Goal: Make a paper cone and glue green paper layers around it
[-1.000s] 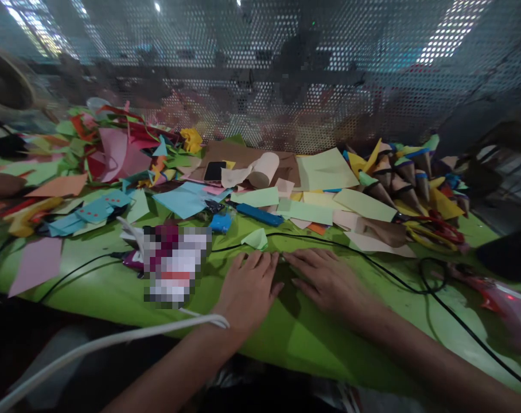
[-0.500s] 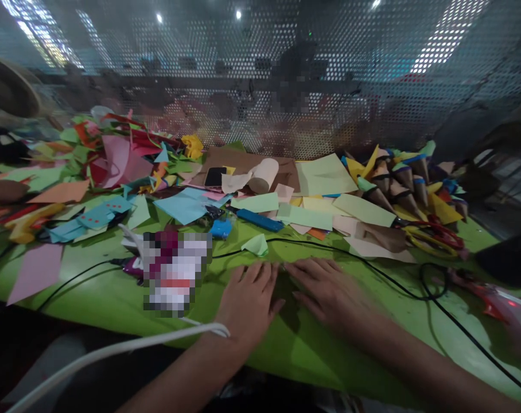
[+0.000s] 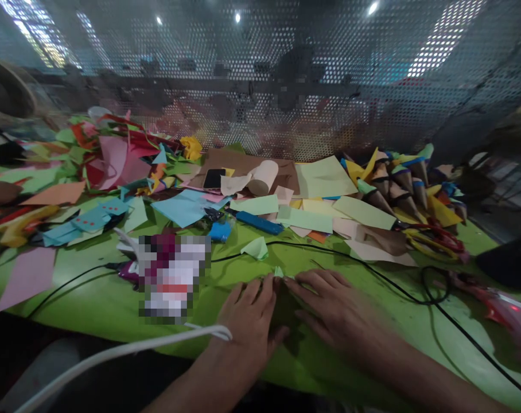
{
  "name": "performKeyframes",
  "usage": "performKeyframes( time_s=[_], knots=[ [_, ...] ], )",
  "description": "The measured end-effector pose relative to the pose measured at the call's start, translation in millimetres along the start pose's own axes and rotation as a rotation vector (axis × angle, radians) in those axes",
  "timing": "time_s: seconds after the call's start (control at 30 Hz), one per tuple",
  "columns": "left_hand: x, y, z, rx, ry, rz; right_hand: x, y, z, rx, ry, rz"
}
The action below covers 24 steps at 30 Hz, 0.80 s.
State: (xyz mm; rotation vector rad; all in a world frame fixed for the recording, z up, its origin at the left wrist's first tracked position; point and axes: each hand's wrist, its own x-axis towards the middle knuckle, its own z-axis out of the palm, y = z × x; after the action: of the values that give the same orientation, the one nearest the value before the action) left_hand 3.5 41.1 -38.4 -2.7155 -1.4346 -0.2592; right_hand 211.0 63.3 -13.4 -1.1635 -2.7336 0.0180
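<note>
My left hand (image 3: 252, 312) lies flat on the green table (image 3: 226, 261), fingers stretched forward and thumb toward the middle. Opposite it, my right hand (image 3: 329, 304) rests palm down with its fingers extended, slightly smeared by motion. Between the two sets of fingertips a small light green piece of paper (image 3: 278, 272) peeks out; most of it is hidden under the fingers. Just beyond sits a folded pale green scrap of paper (image 3: 255, 248). A white cable (image 3: 127, 353) runs to my left wrist.
Left of my hands are a purple tool (image 3: 129, 272) and a blurred-out white item (image 3: 174, 281). Paper sheets (image 3: 181, 207), a blue cutter (image 3: 259, 222) and a paper roll (image 3: 264, 176) lie behind. Yellow-handled scissors (image 3: 428, 244), a black cord (image 3: 359, 261) and a pink glue gun (image 3: 504, 312) are rightward.
Both hands have slid a little toward me. The tip of a small light green paper now shows between my fingertips. My head view has shifted slightly.
</note>
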Motion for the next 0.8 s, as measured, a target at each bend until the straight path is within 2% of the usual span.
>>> performKeyframes(
  time_s=[0.17, 0.37, 0.57, 0.73, 0.8],
  knots=[
    [10.2, -1.4, -4.1, 0.006, -0.028, -0.084, 5.5, 3.3, 2.2, -0.023, 0.021, 0.045],
    [2.4, 0.4, -0.4, 0.017, 0.009, 0.004, 3.3, -0.5, 0.5, 0.0, -0.003, 0.008],
    [15.5, -1.5, -8.0, 0.006, -0.037, -0.075, 10.7, 3.0, -0.6, 0.005, 0.014, 0.069],
    [4.3, 1.0, -5.4, 0.002, -0.024, 0.009, 4.1, -2.8, -6.4, 0.043, -0.005, 0.011],
    [5.8, -0.2, -5.3, 0.006, -0.02, -0.016, 5.9, -1.3, -5.9, 0.036, -0.003, 0.017]
  ],
)
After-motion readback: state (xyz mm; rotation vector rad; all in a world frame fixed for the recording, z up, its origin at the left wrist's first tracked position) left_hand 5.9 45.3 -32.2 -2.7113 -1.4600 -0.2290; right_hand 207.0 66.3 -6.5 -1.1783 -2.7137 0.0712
